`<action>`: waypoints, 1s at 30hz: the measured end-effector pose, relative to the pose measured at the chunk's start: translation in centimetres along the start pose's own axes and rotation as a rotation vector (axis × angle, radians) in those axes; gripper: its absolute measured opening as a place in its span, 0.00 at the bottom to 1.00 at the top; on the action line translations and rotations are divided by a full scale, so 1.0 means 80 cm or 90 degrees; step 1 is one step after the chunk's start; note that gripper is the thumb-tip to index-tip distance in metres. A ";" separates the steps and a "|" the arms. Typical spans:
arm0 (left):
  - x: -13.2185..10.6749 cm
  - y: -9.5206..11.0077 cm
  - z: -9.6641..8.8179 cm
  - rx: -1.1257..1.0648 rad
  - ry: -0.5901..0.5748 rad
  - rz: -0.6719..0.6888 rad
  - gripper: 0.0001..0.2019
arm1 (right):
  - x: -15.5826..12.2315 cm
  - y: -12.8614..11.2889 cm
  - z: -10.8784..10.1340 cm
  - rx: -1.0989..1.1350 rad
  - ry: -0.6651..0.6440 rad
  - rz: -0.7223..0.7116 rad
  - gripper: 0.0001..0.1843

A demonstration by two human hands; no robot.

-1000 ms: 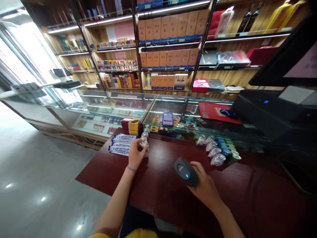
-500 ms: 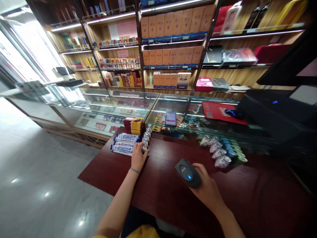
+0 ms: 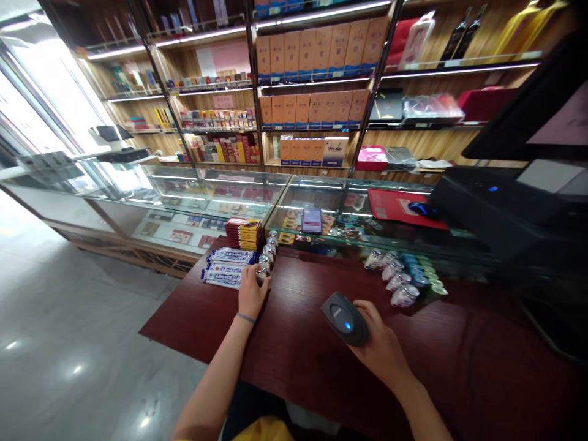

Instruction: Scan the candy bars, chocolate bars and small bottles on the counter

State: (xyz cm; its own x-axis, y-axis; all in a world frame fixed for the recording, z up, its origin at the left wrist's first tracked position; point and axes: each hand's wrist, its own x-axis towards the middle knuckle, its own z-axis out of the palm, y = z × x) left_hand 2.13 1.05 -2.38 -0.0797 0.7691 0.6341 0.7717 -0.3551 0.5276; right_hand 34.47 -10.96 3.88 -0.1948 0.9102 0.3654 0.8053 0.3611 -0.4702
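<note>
My left hand (image 3: 252, 293) is wrapped round the nearest drink can (image 3: 261, 275) of a row standing on the dark red table (image 3: 303, 367). Several more cans (image 3: 269, 248) stand behind it. Blue-and-white wrapped packs (image 3: 225, 274) lie just left of that hand, and a stack of red and yellow boxes (image 3: 243, 234) is at their far end. My right hand (image 3: 381, 349) grips a black barcode scanner (image 3: 344, 320) above the table; a blue light glows on its top.
At the right stand rows of silver, blue and green cans (image 3: 407, 275). A glass display counter (image 3: 220, 184) runs along the back, with a phone-like device (image 3: 312, 220), a red mouse pad (image 3: 390, 205) and a mouse (image 3: 421, 209) on it. A black monitor (image 3: 514, 116) looms at the right.
The view has shifted slightly, so most things appear a little further left. My left hand stays at the nearest can, and the scanner stays in my right hand.
</note>
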 end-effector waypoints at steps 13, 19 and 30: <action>-0.007 0.098 0.035 -0.109 0.022 0.178 0.19 | -0.039 0.033 -0.050 0.001 0.114 0.105 0.18; -0.023 0.223 0.154 -0.331 -0.193 0.113 0.24 | -0.074 0.061 -0.085 -0.051 0.180 0.171 0.18; -0.068 0.333 0.270 -0.446 -0.343 0.081 0.32 | -0.128 0.094 -0.123 -0.057 0.207 0.258 0.18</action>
State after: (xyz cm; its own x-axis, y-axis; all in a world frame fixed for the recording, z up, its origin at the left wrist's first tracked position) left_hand 36.79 -1.11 -3.99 0.4235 0.7848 0.4524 0.1785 -0.5619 0.8077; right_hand 48.05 -19.58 4.52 0.3147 0.8582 0.4054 0.8277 -0.0391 -0.5598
